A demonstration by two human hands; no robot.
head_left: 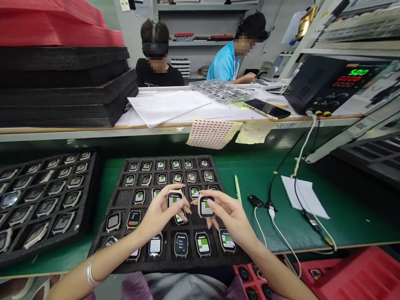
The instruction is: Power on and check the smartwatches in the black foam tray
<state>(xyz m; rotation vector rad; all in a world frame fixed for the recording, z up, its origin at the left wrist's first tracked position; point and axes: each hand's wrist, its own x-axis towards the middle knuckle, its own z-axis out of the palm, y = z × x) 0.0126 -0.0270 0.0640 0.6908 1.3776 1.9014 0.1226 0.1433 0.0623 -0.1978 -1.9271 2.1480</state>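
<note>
My left hand (159, 214) pinches a small smartwatch body (174, 199) with a lit screen, just above the black foam tray (120, 199). My right hand (229, 216) grips a second watch body (206, 207) beside it, screen facing up. Both hands hover over the middle of the tray, whose pockets hold several watch bodies with lit screens. A silver bracelet (91, 270) sits on my left wrist.
A second foam tray (90, 196) of watch bodies lies at the left. A pale green pen (238, 188), a small black connector (255, 201), cables (278, 233) and a white paper (304, 196) lie to the right on the green mat. Stacked black foam (62, 87), a phone (267, 109) and a power supply (331, 83) sit on the raised shelf. Two people sit beyond.
</note>
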